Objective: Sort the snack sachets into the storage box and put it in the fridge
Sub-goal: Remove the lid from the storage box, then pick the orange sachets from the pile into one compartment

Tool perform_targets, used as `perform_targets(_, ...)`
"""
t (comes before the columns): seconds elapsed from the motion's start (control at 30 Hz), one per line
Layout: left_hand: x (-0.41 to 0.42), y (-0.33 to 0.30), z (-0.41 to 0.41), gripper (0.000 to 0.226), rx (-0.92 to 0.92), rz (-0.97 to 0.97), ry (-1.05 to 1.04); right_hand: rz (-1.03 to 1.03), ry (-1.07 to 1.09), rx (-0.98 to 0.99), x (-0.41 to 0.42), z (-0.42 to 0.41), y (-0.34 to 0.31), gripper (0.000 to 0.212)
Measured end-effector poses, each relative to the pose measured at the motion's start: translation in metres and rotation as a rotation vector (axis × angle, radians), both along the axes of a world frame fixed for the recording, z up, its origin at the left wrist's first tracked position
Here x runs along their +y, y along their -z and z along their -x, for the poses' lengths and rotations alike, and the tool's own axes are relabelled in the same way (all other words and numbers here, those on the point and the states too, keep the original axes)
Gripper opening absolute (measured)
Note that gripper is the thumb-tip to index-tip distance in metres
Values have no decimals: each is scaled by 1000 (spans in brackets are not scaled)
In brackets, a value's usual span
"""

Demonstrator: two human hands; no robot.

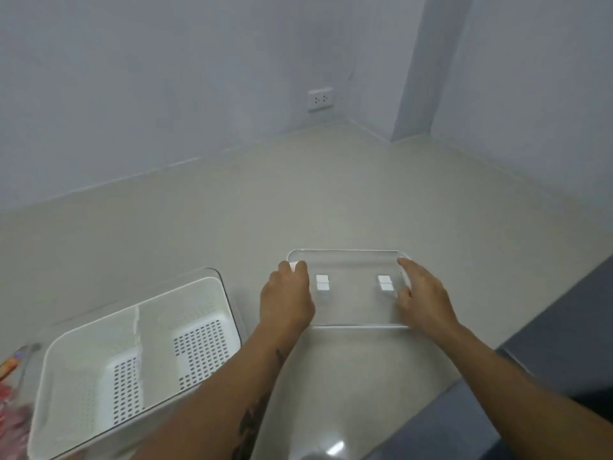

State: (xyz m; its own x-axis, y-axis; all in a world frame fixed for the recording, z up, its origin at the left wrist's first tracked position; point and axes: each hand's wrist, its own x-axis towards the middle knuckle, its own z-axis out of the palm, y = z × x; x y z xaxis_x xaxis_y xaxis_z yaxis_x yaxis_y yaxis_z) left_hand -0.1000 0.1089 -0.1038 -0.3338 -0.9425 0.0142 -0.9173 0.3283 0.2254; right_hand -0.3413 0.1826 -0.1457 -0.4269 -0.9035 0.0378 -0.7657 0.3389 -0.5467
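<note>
A clear rectangular lid point(351, 260) with two white clips lies flat on the beige floor ahead of me. My left hand point(287, 298) grips its left edge, and my right hand point(423, 297) holds its right edge, fingers curled over the rim. To the lower left stands the storage box point(229, 293), a clear tub with a white perforated basket insert split into two compartments, both bare. Red and orange snack sachets point(10, 393) show at the far left edge, mostly cut off.
Pale walls meet in a corner ahead, with a white power socket point(320, 99) low on the wall. A dark grey surface point(564, 327) fills the right and lower right. Open floor stretches beyond the lid.
</note>
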Motion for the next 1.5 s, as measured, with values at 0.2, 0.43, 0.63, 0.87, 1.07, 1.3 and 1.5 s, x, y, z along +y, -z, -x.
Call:
perform_targets(0.2,9,38,2,34,-93,-176,-16,24,-24,-24,11,-4,44,59)
perform_targets(0.43,8,39,-7,50,-140,-297,-1,-142,-73,35,1,1,38,64)
perform_targets(0.63,-4,-11,-13,41,75,-189,-19,-227,-174,54,-25,-26,-14,56)
perform_targets(0.87,-7,-86,-94,33,277,14,-62,-1,-479,-104,-58,-124,-88,41)
perform_targets(1.07,20,-104,-222,31,314,98,-196,95,-624,-125,-55,-248,-121,38)
perform_targets(1.3,74,-83,-404,32,311,74,-366,140,-783,-42,-30,-423,-121,28)
perform_targets(1.5,112,-53,-515,29,260,-29,-427,85,-866,-28,-14,-537,-107,32)
